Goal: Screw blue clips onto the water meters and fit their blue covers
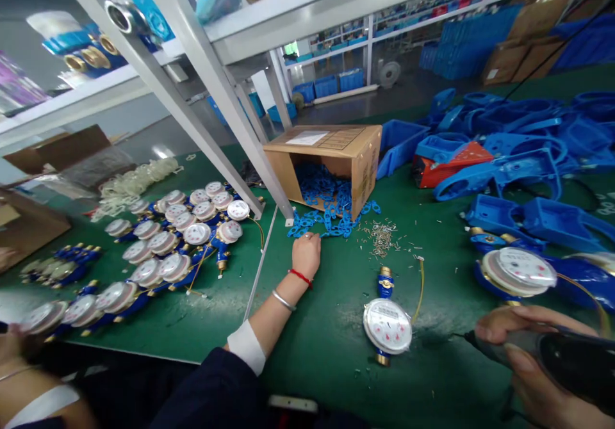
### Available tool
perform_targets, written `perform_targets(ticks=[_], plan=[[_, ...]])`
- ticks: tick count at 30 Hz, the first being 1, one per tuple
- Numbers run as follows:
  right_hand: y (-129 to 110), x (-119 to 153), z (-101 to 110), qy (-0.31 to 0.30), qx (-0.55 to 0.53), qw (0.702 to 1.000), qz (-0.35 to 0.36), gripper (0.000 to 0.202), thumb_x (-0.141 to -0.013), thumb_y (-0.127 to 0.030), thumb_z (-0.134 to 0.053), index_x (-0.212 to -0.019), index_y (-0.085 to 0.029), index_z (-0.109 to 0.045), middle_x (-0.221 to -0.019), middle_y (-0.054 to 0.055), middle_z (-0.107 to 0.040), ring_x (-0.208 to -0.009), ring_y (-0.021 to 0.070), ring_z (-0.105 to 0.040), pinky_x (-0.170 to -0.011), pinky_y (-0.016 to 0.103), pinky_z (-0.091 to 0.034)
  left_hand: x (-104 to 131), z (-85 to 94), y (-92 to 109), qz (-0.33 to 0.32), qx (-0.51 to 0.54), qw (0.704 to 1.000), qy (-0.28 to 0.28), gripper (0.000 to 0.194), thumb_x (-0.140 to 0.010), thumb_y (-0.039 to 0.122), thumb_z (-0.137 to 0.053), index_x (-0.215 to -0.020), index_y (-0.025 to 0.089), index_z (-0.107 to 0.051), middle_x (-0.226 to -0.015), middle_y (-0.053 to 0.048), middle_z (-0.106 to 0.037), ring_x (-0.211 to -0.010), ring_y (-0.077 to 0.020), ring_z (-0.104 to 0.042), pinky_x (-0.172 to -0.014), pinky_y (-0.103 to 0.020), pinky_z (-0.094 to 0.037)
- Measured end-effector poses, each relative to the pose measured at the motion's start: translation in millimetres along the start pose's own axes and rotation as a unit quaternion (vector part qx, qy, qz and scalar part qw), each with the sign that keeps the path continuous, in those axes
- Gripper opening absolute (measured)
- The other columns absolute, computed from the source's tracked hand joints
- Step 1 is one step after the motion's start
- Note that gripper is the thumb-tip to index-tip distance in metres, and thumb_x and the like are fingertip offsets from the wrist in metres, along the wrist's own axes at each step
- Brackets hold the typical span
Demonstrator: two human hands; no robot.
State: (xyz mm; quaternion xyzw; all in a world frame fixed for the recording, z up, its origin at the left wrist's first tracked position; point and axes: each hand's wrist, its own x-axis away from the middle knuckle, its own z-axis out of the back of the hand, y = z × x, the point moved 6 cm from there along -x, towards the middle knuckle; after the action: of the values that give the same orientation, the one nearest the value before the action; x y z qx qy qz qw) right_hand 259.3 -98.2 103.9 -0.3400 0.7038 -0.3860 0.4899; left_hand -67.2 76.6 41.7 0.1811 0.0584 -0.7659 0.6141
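Observation:
My left hand point(306, 254) reaches to the near edge of a spill of small blue plastic pieces point(339, 221). Its fingers curl down at the pieces, and what they pinch, if anything, is hidden. An electric screwdriver point(538, 349) is gripped in my right hand point(523, 333), its thin bit pointing left. Between my hands lies a water meter point(387, 326) with a round white dial, brass ends and a yellow cable. The blue pieces come out of a tipped cardboard box point(368, 173). Beside them is a heap of small screws point(382, 238).
Rows of water meters point(161, 243) cover the left table, where a co-worker's hand point(19, 346) rests at the edge. Another meter point(519, 272) sits by my right hand. Blue brackets point(504, 166) are piled at the back right. Shelf posts point(216, 83) rise behind my left hand.

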Motion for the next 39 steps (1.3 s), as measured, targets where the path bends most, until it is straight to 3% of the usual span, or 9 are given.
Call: perform_targets(ticks=[4, 8, 11, 16, 21, 25, 31, 36, 39], plan=[[-2, -2, 0, 0.001, 0.032, 0.999, 0.026, 0.038, -0.068, -0.025, -0.068, -0.104, -0.025, -0.059, -0.064, 0.000, -0.062, -0.058, 0.0196, -0.058, -0.052, 0.035, -0.048, 16, 10.4, 48, -0.099, 0.133, 0.986, -0.019, 0.031, -0.095, 0.026, -0.038, -0.118, 0.018, -0.058, -0.107, -0.008, -0.065, -0.098, -0.0172, -0.060, -0.088, -0.033, -0.048], [0, -3, -2, 0.004, 0.049, 0.998, 0.036, 0.038, -0.069, -0.028, -0.068, -0.105, -0.026, -0.057, -0.062, -0.001, -0.060, -0.054, 0.0188, -0.057, -0.052, 0.036, -0.046, 37, 15.0, 109, -0.231, 0.293, 0.923, -0.092, 0.033, -0.094, 0.031, -0.043, -0.123, 0.020, -0.055, -0.108, -0.007, -0.063, -0.102, -0.0170, -0.058, -0.090, -0.033, -0.048], [0, -1, -3, 0.011, 0.054, 0.998, 0.029, 0.038, -0.067, -0.028, -0.069, -0.103, -0.026, -0.057, -0.062, -0.001, -0.060, -0.054, 0.0191, -0.056, -0.053, 0.036, -0.047, 44, 7.7, 129, -0.249, 0.336, 0.895, -0.153, 0.030, -0.092, 0.031, -0.046, -0.118, 0.020, -0.058, -0.104, -0.006, -0.064, -0.098, -0.0168, -0.058, -0.088, -0.033, -0.048], [-1, 0, -3, 0.012, 0.057, 0.998, 0.027, 0.039, -0.065, -0.025, -0.069, -0.103, -0.026, -0.058, -0.064, -0.002, -0.062, -0.055, 0.0204, -0.058, -0.053, 0.038, -0.048, 50, -0.8, 127, -0.222, 0.372, 0.883, -0.183, 0.030, -0.090, 0.030, -0.052, -0.117, 0.021, -0.057, -0.106, -0.006, -0.063, -0.100, -0.0174, -0.056, -0.089, -0.032, -0.046], [0, -2, -1, 0.022, 0.056, 0.998, 0.015, 0.040, -0.064, -0.023, -0.068, -0.103, -0.026, -0.059, -0.065, -0.001, -0.063, -0.057, 0.0223, -0.058, -0.052, 0.040, -0.047, 39, -1.5, 111, -0.171, 0.353, 0.905, -0.165, 0.036, -0.088, 0.036, -0.053, -0.121, 0.021, -0.054, -0.098, -0.005, -0.059, -0.085, -0.0144, -0.057, -0.080, -0.029, -0.047], [0, -2, -3, 0.014, 0.049, 0.999, -0.006, 0.041, -0.064, -0.020, -0.069, -0.103, -0.027, -0.059, -0.066, 0.000, -0.063, -0.057, 0.0228, -0.058, -0.053, 0.041, -0.047, 14, -20.7, 99, -0.120, 0.304, 0.933, -0.148, 0.019, -0.088, 0.025, -0.053, -0.103, 0.017, -0.061, -0.094, -0.006, -0.059, -0.090, -0.0166, -0.056, -0.084, -0.031, -0.046], [-1, -1, -6, 0.011, 0.062, 0.998, -0.004, 0.041, -0.062, -0.019, -0.071, -0.101, -0.026, -0.059, -0.065, 0.000, -0.064, -0.057, 0.0225, -0.061, -0.053, 0.038, -0.048, 1, -48.4, 106, -0.086, 0.325, 0.923, -0.188, 0.006, -0.082, 0.014, -0.057, -0.077, 0.016, -0.059, -0.087, -0.006, -0.059, -0.092, -0.0191, -0.054, -0.090, -0.035, -0.042], [-1, -7, -8, -0.004, 0.075, 0.997, 0.025, 0.040, -0.062, -0.020, -0.071, -0.101, -0.025, -0.061, -0.063, 0.000, -0.065, -0.052, 0.0212, -0.060, -0.051, 0.037, -0.049, 2, -44.5, 103, -0.034, 0.396, 0.892, -0.214, 0.010, -0.088, 0.019, -0.046, -0.084, 0.015, -0.054, -0.082, -0.004, -0.061, -0.078, -0.0135, -0.058, -0.075, -0.029, -0.046], [-4, -14, -9, -0.008, 0.077, 0.997, 0.007, 0.036, -0.064, -0.021, -0.072, -0.098, -0.024, -0.062, -0.060, 0.000, -0.064, -0.052, 0.0202, -0.059, -0.051, 0.036, -0.049, 3, -38.4, 100, 0.060, 0.550, 0.793, -0.255, 0.013, -0.088, 0.025, -0.046, -0.088, 0.013, -0.051, -0.077, -0.002, -0.061, -0.066, -0.0084, -0.057, -0.064, -0.023, -0.045]])
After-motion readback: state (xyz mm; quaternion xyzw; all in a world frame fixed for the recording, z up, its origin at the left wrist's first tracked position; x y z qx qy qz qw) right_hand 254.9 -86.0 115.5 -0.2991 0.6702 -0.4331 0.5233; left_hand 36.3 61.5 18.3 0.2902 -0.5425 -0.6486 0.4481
